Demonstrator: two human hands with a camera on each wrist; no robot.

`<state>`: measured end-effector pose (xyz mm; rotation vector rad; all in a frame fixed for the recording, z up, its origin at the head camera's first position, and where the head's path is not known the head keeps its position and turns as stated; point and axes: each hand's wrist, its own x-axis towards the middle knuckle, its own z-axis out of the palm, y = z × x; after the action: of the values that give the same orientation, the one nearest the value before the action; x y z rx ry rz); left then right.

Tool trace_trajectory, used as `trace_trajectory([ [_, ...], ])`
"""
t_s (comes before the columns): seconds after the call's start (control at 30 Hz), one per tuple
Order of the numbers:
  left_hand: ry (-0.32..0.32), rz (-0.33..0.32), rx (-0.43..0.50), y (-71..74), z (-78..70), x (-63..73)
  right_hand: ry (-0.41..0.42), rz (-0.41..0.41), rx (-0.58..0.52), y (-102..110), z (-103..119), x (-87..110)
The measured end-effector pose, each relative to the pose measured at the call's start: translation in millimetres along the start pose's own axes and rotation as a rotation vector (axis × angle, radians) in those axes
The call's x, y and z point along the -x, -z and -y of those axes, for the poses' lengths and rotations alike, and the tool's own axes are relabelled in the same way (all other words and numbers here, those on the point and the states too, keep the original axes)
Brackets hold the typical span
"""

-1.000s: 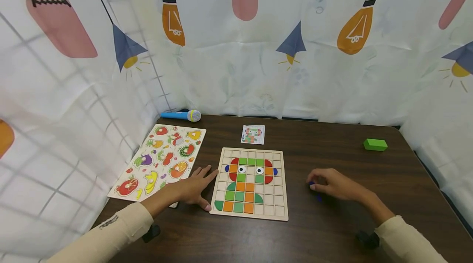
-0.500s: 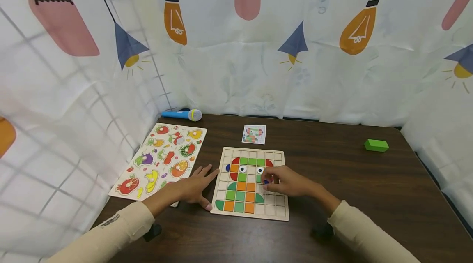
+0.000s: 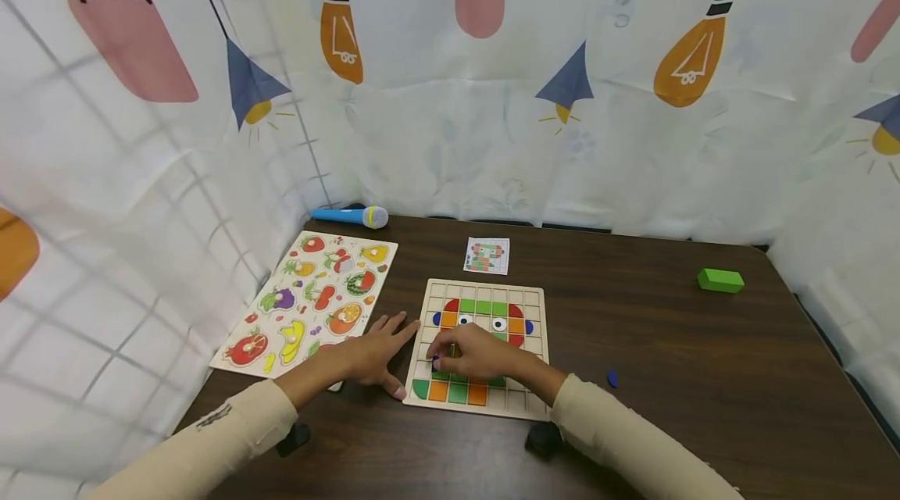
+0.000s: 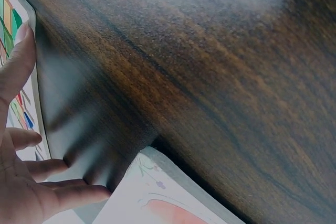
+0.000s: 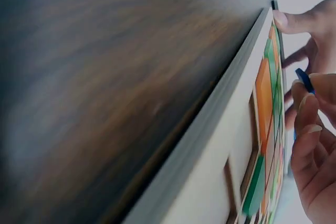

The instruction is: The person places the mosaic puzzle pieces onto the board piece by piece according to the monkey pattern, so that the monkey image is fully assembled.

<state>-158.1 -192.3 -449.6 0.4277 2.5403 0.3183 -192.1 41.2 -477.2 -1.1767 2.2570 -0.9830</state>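
Observation:
A wooden grid board (image 3: 523, 404) carries flat coloured pieces forming a figure with round eyes. My right hand (image 3: 480, 353) is over the board's left half, pinching a small blue piece (image 5: 303, 80) between thumb and fingers. In the head view that hand covers part of the figure. My left hand (image 3: 373, 361) lies with spread fingers at the board's left edge, its thumb touching the near left corner. Another blue piece (image 3: 612, 379) lies on the table to the right of the board.
A fruit puzzle board (image 3: 262, 312) lies to the left, partly behind the left hand. Behind the grid board is a small picture card (image 3: 487, 256). A blue toy microphone (image 3: 351, 216) sits at the back left, a green block (image 3: 720, 280) at the back right.
My right hand has moved left from the table onto the board, carrying the blue piece. A second blue piece stays behind on the table. My left hand keeps its place.

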Motion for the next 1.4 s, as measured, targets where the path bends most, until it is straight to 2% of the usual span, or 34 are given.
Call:
trace_trajectory([
  [0.17,-0.026,-0.014,0.002,0.9,0.0,1.2,-0.017,0.028,0.009,-7,5,-12.0],
  [0.4,-0.011,0.001,0.002,0.1,1.1,-0.6,0.001,0.036,0.08,-13,6,-19.7],
  [0.9,-0.024,-0.006,-0.012,-0.2,2.7,0.0,-0.075,-0.014,0.181,-11,10,-19.9],
  [1.1,-0.018,0.0,-0.011,0.6,2.0,0.3,-0.075,-0.012,0.248,-11,10,-21.4],
  [1.4,-0.024,-0.002,-0.01,1.4,0.9,1.0,-0.106,-0.003,0.281,-14,10,-24.6],
])
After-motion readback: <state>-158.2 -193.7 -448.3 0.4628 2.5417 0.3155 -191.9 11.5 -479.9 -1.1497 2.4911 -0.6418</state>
